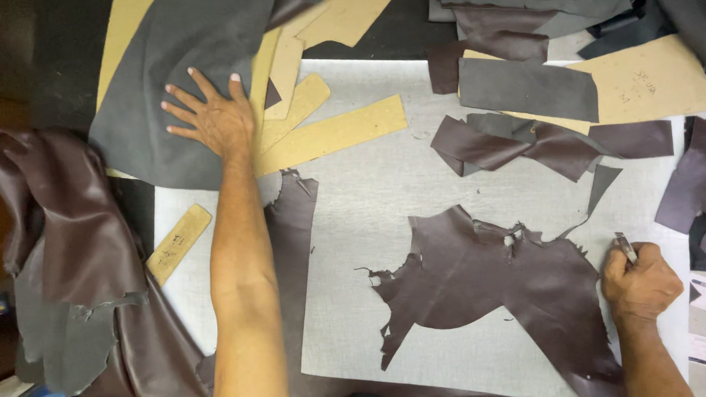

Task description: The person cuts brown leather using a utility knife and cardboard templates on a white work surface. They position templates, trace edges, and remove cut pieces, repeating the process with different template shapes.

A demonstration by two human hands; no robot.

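Observation:
My left hand (210,117) lies flat with fingers spread on a large grey leather piece (170,79) at the upper left, reaching across the table. My right hand (641,282) is closed around a small metal knife (626,247) at the right edge of a ragged dark brown leather scrap (494,284) that lies on the pale grey cutting mat (370,214). The knife's blade points up and away from the scrap.
Tan cardboard pattern strips (329,134) lie next to my left hand, and a small one (178,241) sits lower left. Cut brown and grey leather pieces (527,141) and a tan board (645,82) crowd the upper right. A brown hide heap (73,237) hangs at the left edge.

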